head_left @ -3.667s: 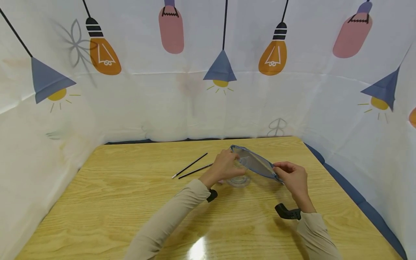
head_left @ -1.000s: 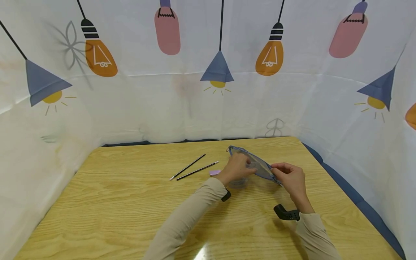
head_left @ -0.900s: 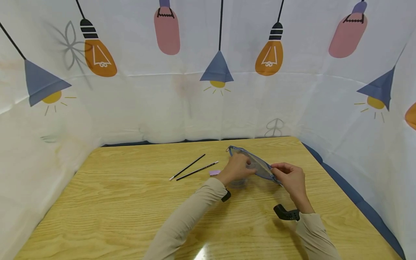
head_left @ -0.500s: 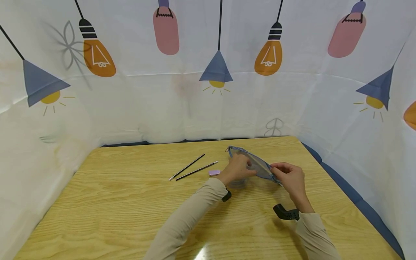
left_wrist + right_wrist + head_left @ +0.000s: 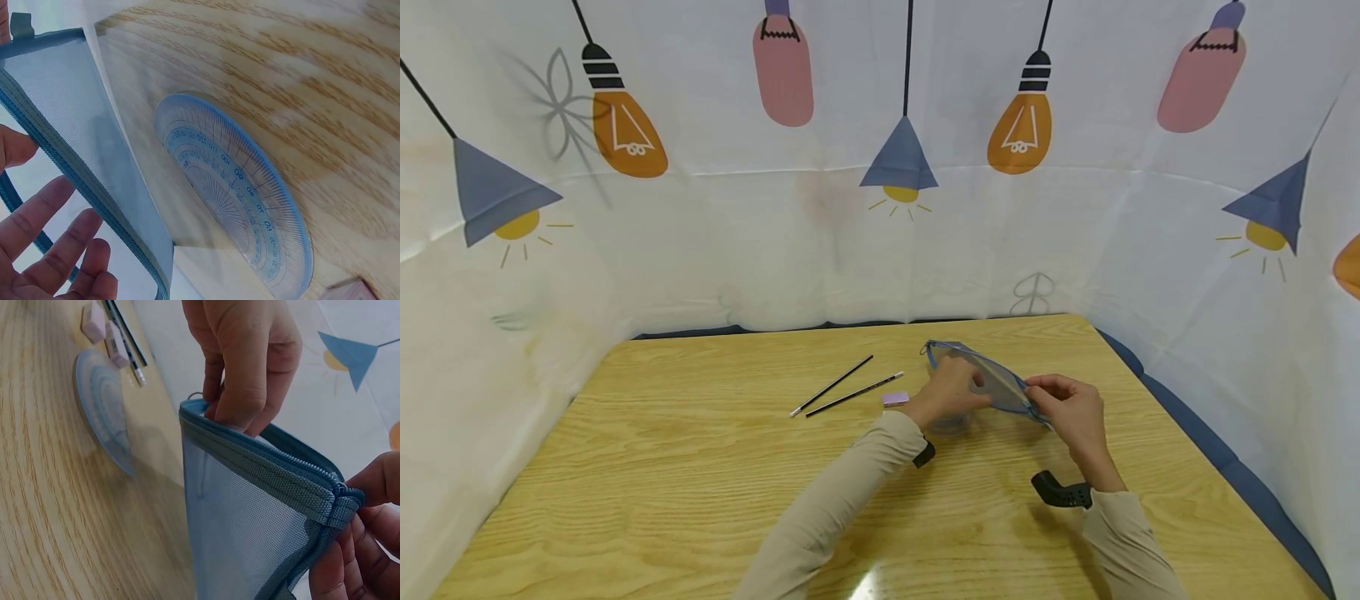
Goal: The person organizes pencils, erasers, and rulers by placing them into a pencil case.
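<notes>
A blue mesh zip pouch [image 5: 1000, 385] is held tilted above the table, its zipped mouth open. My right hand [image 5: 1071, 412] pinches the pouch's near corner by the zip end, as the right wrist view shows. At the mouth is my left hand [image 5: 951, 390], its fingers reaching inside; in the left wrist view the fingers [image 5: 53, 219] are spread and loosely bent, with nothing visible between them. Some fingertips are hidden by the pouch in the right wrist view. A clear protractor [image 5: 234, 194] lies flat on the table just below, mostly covered by the left hand in the head view.
Two dark pencils [image 5: 853, 394] with pale ends lie left of the hands. Beside them is a pink eraser [image 5: 895, 399]; the right wrist view shows two pink blocks [image 5: 94, 322] there. A wooden table [image 5: 662, 467] spans the front, with a printed white curtain [image 5: 737, 242] behind.
Since the oldest frame, the left hand has shifted right and further into the pouch's mouth, uncovering the eraser and a pencil end. Over the last half second both hands stay almost still.
</notes>
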{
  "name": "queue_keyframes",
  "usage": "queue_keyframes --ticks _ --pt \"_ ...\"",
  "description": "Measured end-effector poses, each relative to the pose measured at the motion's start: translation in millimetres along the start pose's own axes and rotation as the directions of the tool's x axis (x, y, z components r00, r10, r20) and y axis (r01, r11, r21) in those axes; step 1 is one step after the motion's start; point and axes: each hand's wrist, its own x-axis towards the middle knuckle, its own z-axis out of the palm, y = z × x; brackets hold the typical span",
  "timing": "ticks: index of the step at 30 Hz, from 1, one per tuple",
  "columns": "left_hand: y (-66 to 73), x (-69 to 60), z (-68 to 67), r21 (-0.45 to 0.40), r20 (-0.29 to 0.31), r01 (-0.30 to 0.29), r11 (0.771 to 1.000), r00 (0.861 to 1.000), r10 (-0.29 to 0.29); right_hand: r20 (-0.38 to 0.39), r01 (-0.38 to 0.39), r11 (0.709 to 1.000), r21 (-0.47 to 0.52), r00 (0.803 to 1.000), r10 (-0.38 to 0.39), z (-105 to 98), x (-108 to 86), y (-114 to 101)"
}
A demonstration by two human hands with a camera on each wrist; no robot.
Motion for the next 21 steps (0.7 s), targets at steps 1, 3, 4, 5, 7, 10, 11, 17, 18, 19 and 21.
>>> queue_keyframes --ticks 1,3,4,5,7,10,11,17,18,19,21 --pt "0.0 0.0 0.5 -0.003 0.001 0.003 1.000 1.000 -0.003 -0.001 0.003 1.000 0.001 1.000 -0.003 0.1 0.1 0.1" --pt "0.0 0.0 1.2 -0.001 0.001 0.007 1.000 1.000 -0.007 -0.003 0.007 1.000 0.002 1.000 -0.007 0.3 0.1 0.5" --pt "0.2 -0.1 1.2 0.002 0.001 0.007 1.000 1.000 -0.007 -0.005 0.009 1.000 0.002 1.000 -0.009 0.4 0.2 0.7" --pt "0.4 -0.2 1.2 0.003 0.002 0.008 1.000 1.000 -0.008 -0.006 0.010 1.000 0.001 1.000 -0.010 0.5 0.2 1.0" --pt "0.2 -0.4 1.3 0.000 -0.006 0.004 1.000 1.000 -0.004 -0.007 0.009 1.000 0.000 1.000 -0.009 0.8 0.5 1.4" --pt "0.3 -1.6 0.5 -0.007 -0.019 -0.001 1.000 1.000 0.001 -0.008 0.008 1.000 -0.001 1.000 -0.008 1.1 0.9 1.8" --pt "0.3 -2.2 0.2 -0.010 -0.024 -0.001 1.000 1.000 0.001 -0.008 0.008 1.000 -0.001 1.000 -0.008 1.1 1.0 1.9" --pt "1.7 -4.8 -1.7 0.015 -0.029 0.002 1.000 1.000 -0.001 -0.008 0.012 1.000 0.002 1.000 -0.012 0.8 1.3 3.3" --pt "1.7 -5.0 -1.9 0.022 -0.030 0.001 1.000 1.000 0.000 -0.008 0.012 1.000 0.003 1.000 -0.012 0.7 1.6 3.6" --pt "1.7 -5.1 -2.1 0.032 -0.033 -0.002 0.999 0.999 0.003 -0.008 0.011 1.000 0.004 1.000 -0.011 0.6 1.7 3.7" --pt "2.0 -5.2 -2.7 0.049 -0.038 -0.009 0.999 0.999 0.011 -0.008 0.010 1.000 0.009 1.000 -0.010 0.5 2.0 4.0"
